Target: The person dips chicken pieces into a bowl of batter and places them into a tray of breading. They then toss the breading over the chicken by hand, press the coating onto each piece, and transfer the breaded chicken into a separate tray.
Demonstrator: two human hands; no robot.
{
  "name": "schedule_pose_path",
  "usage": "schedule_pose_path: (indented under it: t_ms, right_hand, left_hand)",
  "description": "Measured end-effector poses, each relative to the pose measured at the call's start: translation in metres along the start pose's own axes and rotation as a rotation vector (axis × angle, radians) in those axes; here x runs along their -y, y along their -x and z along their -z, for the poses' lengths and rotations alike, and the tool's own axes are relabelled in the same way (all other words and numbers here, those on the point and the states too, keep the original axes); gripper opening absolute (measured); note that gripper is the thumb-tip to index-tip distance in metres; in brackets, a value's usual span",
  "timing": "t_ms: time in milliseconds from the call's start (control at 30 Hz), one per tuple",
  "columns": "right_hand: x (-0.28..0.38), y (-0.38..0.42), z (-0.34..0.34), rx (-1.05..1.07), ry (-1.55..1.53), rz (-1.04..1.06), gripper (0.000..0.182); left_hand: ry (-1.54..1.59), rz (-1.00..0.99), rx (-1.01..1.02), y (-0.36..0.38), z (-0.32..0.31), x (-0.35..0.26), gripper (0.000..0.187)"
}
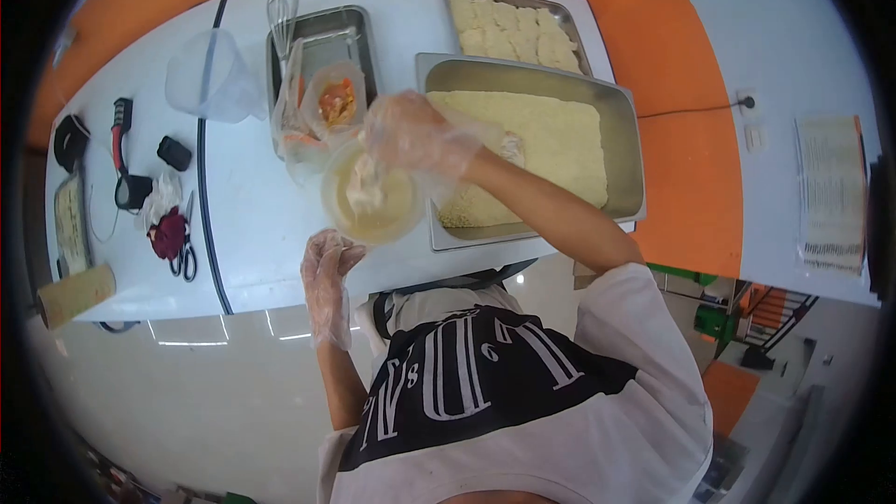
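Observation:
My right hand (406, 133), in a clear plastic glove, is closed on a batter-coated piece of food (366, 189). The piece hangs over a round bowl (397, 224) of pale, creamy batter, its lower end in or just above the liquid. My left hand (327, 266), also gloved, is beside the bowl at the table's near edge, fingers loosely bent and apart; nothing shows in it. Right of the bowl is a deep metal pan (627, 163) of pale yellow crumbs. A whitish piece (512, 147) lies on the crumbs, partly hidden by my right arm.
Behind the pan sits a tray (581, 30) of crumbed pieces. A metal tray (359, 23) holds a whisk (283, 14) and a plastic bag of orange-red food (337, 103). Leftward are a clear plastic jug (213, 79), scissors (184, 261), a red-black handled tool (121, 140) and a cardboard roll (77, 296).

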State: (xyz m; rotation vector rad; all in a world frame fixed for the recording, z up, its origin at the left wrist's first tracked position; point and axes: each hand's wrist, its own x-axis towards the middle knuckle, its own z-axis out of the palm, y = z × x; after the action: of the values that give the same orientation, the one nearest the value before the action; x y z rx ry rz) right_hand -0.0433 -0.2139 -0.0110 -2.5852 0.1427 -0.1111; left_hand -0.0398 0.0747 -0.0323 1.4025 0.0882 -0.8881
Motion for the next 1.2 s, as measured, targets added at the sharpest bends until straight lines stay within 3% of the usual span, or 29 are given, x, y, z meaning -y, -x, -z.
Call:
schedule_pose_path:
  t_ms: [100,167,200,267,400,467,567,700,767,800,867,967,1033,1100,1167,1200]
  right_hand:
    - [-0.005,-0.008,0.036,-0.036,0.066,-0.105,0.025]
    - [-0.006,-0.002,0.056,-0.031,0.248,0.135,0.024]
    - [0.002,0.003,0.073,-0.039,0.250,0.127,0.024]
    - [0.023,0.022,0.120,0.025,0.029,-0.065,0.022]
    - [0.020,0.067,0.195,-0.056,-0.052,0.072,0.024]
    - [0.025,0.090,0.222,-0.057,-0.090,-0.234,0.019]
    - [0.003,0.127,0.244,0.043,-0.195,-0.305,0.022]
    - [-0.016,0.170,0.256,0.211,-0.112,-0.418,0.022]
    - [-0.032,0.189,0.258,0.396,0.033,-0.527,0.027]
    - [-0.048,0.199,0.256,0.399,0.022,-0.522,0.027]
    - [-0.089,0.218,0.247,0.347,0.025,-0.284,0.028]
    - [-0.135,0.213,0.230,0.489,0.078,-0.425,0.024]
    - [-0.212,0.214,0.191,0.431,0.110,-0.319,0.027]
    - [-0.236,0.211,0.179,0.367,0.141,-0.214,0.031]
    - [-0.232,0.198,0.186,0.146,-0.133,-0.453,0.041]
    - [-0.232,0.196,0.191,0.150,-0.145,-0.444,0.041]
  left_hand:
    - [0.018,-0.009,-0.011,0.007,0.000,0.005,0.036]
    - [0.008,-0.039,-0.016,0.010,0.003,0.012,0.039]
    - [0.008,-0.070,-0.034,0.011,0.004,0.015,0.042]
    - [-0.012,-0.095,-0.070,0.017,0.003,0.014,0.045]
    - [-0.050,-0.213,-0.197,0.021,0.009,0.025,0.053]
    - [-0.043,-0.255,-0.251,0.026,0.000,0.028,0.053]
    - [-0.006,-0.414,-0.322,0.036,-0.020,0.034,0.054]
    - [0.019,-0.499,-0.383,0.044,-0.063,0.051,0.052]
    - [-0.005,-0.543,-0.391,0.047,-0.085,0.062,0.049]
    - [-0.015,-0.543,-0.397,0.049,-0.097,0.066,0.049]
    - [0.002,-0.532,-0.409,0.053,-0.120,0.072,0.047]
    - [-0.053,-0.544,-0.445,0.060,-0.144,0.080,0.048]
    - [-0.068,-0.533,-0.479,0.069,-0.167,0.077,0.048]
    - [-0.083,-0.525,-0.512,0.071,-0.175,0.078,0.049]
    - [-0.124,-0.538,-0.505,0.070,-0.172,0.087,0.055]
    - [-0.134,-0.541,-0.517,0.071,-0.176,0.085,0.055]
